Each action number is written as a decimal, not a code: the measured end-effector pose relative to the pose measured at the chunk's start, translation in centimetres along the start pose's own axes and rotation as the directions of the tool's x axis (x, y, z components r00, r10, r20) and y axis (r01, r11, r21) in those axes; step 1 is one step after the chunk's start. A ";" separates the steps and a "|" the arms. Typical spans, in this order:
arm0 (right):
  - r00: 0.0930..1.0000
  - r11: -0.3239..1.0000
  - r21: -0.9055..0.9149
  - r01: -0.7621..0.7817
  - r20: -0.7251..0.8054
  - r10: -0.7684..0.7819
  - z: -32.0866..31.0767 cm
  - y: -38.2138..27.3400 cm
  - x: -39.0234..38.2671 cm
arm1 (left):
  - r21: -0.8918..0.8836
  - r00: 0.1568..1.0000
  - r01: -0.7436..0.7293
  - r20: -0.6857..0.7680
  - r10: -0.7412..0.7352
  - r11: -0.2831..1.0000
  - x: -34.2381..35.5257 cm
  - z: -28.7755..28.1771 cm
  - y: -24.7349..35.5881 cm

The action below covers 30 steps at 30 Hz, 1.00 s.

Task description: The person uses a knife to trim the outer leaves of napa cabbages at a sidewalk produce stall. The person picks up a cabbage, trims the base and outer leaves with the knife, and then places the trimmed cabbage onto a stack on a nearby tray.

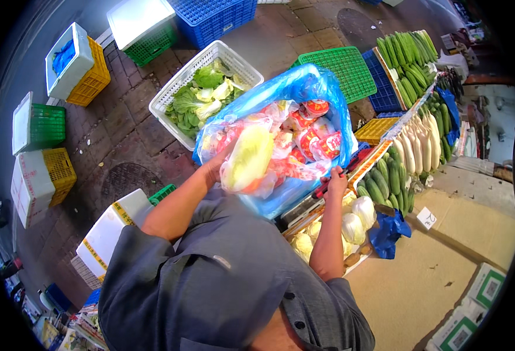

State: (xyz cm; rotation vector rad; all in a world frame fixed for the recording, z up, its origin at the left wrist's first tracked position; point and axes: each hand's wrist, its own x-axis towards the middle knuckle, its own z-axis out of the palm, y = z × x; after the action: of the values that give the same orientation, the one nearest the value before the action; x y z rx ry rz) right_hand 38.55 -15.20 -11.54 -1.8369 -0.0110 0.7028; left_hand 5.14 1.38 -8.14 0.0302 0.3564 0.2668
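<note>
A pale yellow-green napa cabbage [250,155] in clear plastic wrap lies in my left hand [215,168], whose fingers wrap round its near-left side. Beneath and behind it is a large basket lined with a blue plastic bag [310,79], holding several red-and-white plastic-wrapped bundles [319,143]. My right hand [337,182] is closed at the right edge of the blue bag. A dark, red-tinged object [323,186] shows at its fingers, too small to name.
A white basket [169,93] of loose leaves stands behind left. On the right, a stall holds cucumbers [380,181], white radishes [418,143], long green gourds [406,52] and round cabbages [354,225]. Foam boxes [108,234] and plastic crates [90,76] line the left pavement.
</note>
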 end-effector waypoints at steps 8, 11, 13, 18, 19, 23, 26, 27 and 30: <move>0.796 0.987 -0.111 0.113 0.604 -0.023 9.2 -8.0 -12.8 | 0.529 0.945 0.124 -0.322 0.064 0.839 3.3 1.7 -0.8; 0.737 0.995 -0.073 0.068 0.676 0.000 9.8 -7.4 -12.4 | 0.893 0.964 -0.012 -0.110 0.243 0.450 6.1 -4.1 -2.1; 0.746 0.989 -0.141 0.045 0.663 0.061 9.1 -7.5 -11.9 | 0.977 0.945 -0.181 0.142 0.294 0.112 6.3 -4.6 -2.0; 0.799 0.966 0.212 -0.148 0.602 -0.010 7.9 -3.5 -9.4 | 0.982 0.893 -0.109 0.165 0.418 -0.154 5.5 -0.8 -0.5; 0.769 0.951 0.210 -0.225 0.638 0.042 7.2 -2.7 -8.9 | 0.999 0.928 -0.004 -0.014 0.372 0.047 5.0 -0.1 -0.1; 0.803 0.901 0.345 -0.263 0.596 0.007 6.6 -1.1 -9.0 | 0.919 0.920 0.004 0.151 0.361 -0.394 3.7 0.8 0.4; 0.829 0.829 0.493 -0.263 0.555 -0.068 6.8 -0.6 -9.4 | 0.494 0.803 -0.191 -0.419 0.425 0.848 3.8 1.2 -0.5; 0.841 0.821 0.497 -0.280 0.540 -0.040 6.5 -0.2 -9.2 | 0.465 0.766 -0.146 -0.505 0.398 0.873 3.5 1.5 -0.6; 0.810 0.776 0.511 -0.370 0.586 0.000 5.5 0.5 -8.7 | 0.309 0.716 -0.098 -0.639 0.283 0.946 4.3 -1.5 -0.8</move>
State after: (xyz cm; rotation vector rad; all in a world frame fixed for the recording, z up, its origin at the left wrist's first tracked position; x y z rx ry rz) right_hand 28.64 -13.60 -9.15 -0.9640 0.0218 1.2219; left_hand 8.68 1.73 -11.08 0.2311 1.1325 0.4386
